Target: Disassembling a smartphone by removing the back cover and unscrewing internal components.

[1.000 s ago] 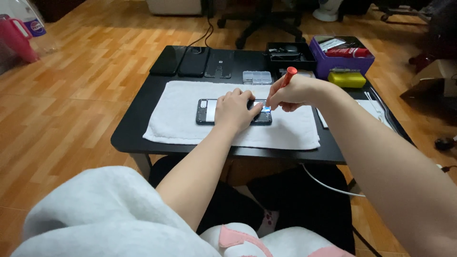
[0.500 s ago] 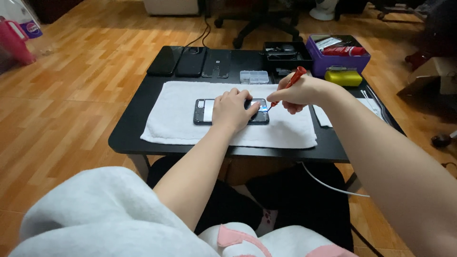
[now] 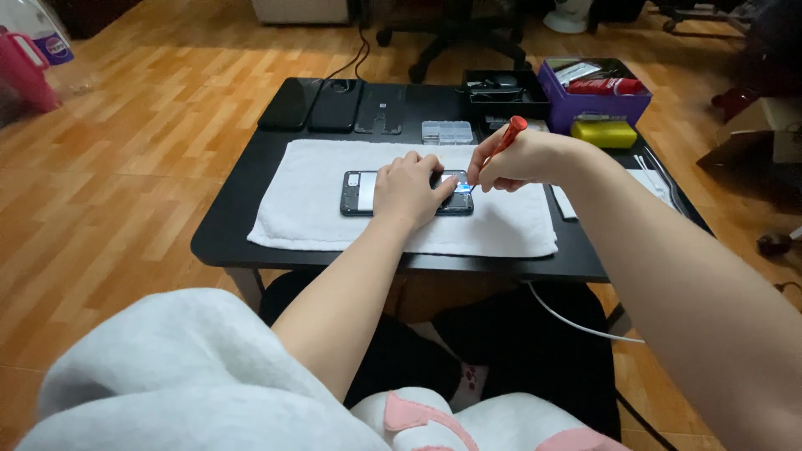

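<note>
Left hand [image 3: 407, 190] lies flat, hiding the opened phone's [image 3: 360, 192] middle; right hand [image 3: 518, 160] pinches a red screwdriver [image 3: 505, 140], tip obscured

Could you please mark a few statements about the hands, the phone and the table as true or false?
1. The left hand rests flat on the opened phone. True.
2. The right hand holds a blue-handled tool. False: the screwdriver has a red handle.
3. The phone lies on a white towel. True.
4. The purple bin stands on the floor. False: it stands on the black table, at its far right corner.
</note>
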